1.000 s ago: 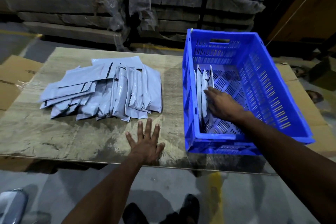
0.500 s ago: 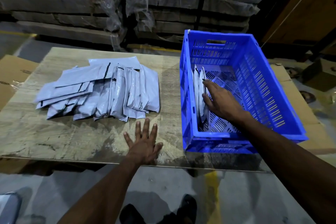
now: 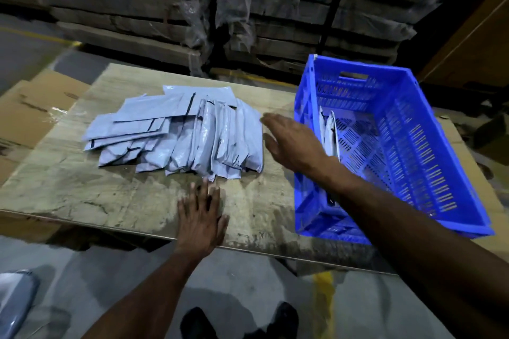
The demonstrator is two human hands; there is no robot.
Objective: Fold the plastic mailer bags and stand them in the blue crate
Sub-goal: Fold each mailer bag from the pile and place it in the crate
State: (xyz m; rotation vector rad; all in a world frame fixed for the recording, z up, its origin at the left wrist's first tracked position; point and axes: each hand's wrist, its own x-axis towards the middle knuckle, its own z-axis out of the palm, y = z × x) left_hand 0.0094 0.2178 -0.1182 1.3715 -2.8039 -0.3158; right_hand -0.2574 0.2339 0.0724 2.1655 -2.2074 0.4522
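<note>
A fanned pile of grey plastic mailer bags (image 3: 181, 132) lies on the wooden table top (image 3: 82, 190). The blue crate (image 3: 429, 151) stands on the table's right side, with a few folded bags (image 3: 329, 129) upright against its left wall. My right hand (image 3: 292, 143) hovers open above the table between the pile and the crate, fingers pointing left, holding nothing. My left hand (image 3: 202, 215) rests flat on the table near the front edge, just below the pile.
Wrapped stacks of flat cardboard (image 3: 275, 8) rise behind the table. Flattened cardboard (image 3: 33, 113) lies to the left. A grey bag (image 3: 13, 303) shows at the bottom left, and my shoes (image 3: 239, 322) stand on the floor by a yellow line.
My right hand has come out of the crate and swung left toward the pile, leaving the folded bags standing. My left hand stays flat on the table.
</note>
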